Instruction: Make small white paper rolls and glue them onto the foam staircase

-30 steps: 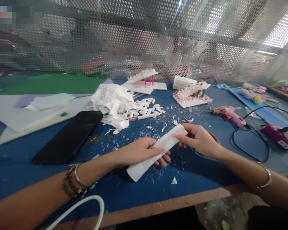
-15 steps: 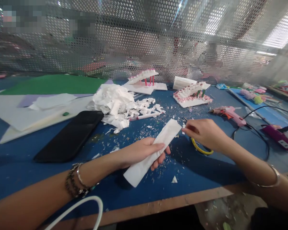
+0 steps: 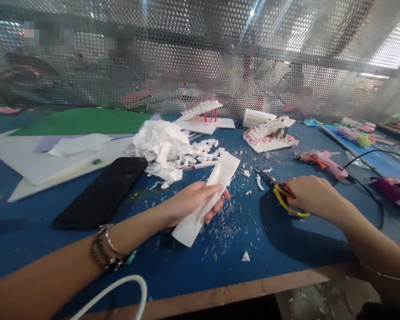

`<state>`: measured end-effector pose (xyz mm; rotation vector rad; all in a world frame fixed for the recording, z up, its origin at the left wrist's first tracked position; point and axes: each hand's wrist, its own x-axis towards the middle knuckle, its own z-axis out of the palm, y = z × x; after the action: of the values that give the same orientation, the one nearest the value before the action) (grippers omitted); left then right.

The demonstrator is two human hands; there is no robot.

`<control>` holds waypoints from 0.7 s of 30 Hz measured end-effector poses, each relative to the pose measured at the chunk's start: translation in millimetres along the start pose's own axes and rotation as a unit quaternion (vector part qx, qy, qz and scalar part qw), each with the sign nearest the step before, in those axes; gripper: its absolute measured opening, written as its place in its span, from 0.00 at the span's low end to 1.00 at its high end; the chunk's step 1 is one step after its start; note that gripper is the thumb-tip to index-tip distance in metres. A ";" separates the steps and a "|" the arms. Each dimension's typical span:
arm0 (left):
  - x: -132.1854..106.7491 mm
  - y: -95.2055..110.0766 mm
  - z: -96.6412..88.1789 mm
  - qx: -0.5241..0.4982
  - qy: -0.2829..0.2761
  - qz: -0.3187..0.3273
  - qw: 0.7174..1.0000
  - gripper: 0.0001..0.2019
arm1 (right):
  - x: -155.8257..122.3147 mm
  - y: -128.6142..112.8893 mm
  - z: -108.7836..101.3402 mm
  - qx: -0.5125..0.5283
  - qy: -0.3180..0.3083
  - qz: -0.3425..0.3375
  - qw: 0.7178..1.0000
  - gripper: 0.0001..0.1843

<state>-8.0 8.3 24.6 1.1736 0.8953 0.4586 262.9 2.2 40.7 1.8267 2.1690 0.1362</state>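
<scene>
A folded strip of white paper [image 3: 208, 202] lies along my left hand [image 3: 200, 202], whose thumb presses on top with the fingers beneath. The strip is held tilted above the table. To the right, my right hand [image 3: 311, 195] is closed at the handles of a pair of scissors [image 3: 283, 202] with a yellow and a red loop. The blades point away to the left and rest low over the blue tabletop; my fingertips are partly hidden. Between the hands lie small paper scraps [image 3: 246, 173].
A heap of torn white paper [image 3: 163, 140] and a black phone [image 3: 102, 193] lie left. Two small white models [image 3: 270, 133] with raised ramps stand at the back. Right are a pink glue gun [image 3: 326, 163], its cable and a purple power strip [image 3: 393, 195]. A white cable [image 3: 143, 289] loops in front.
My right hand has moved right, away from the strip's end, and has taken hold of the scissors' handles. My left hand keeps the paper strip, shifted slightly left.
</scene>
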 end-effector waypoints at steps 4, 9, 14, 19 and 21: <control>0.9 0.1 -3.8 -0.004 0.006 0.006 1.000 0.13 | 5.0 4.5 -1.8 0.026 0.050 -0.001 0.998 0.09; 2.2 -0.1 -5.0 0.002 0.012 0.005 1.000 0.13 | 14.4 1.4 -4.3 0.123 0.098 -0.047 0.986 0.12; 1.3 -0.1 -1.8 0.007 0.013 0.024 1.000 0.13 | 10.5 -11.8 1.4 0.373 0.128 -0.131 0.910 0.21; -0.9 0.0 3.1 -0.001 0.027 0.038 0.999 0.14 | 0.5 -17.1 1.5 0.451 0.188 -0.216 0.845 0.27; -2.2 -0.5 4.3 -0.008 0.029 0.046 0.998 0.14 | -1.6 -18.2 -0.6 0.392 0.175 -0.221 0.876 0.28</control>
<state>-5.9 4.0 25.3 1.1956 0.8882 0.5770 245.7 -2.7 36.8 1.6464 3.1605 -0.6611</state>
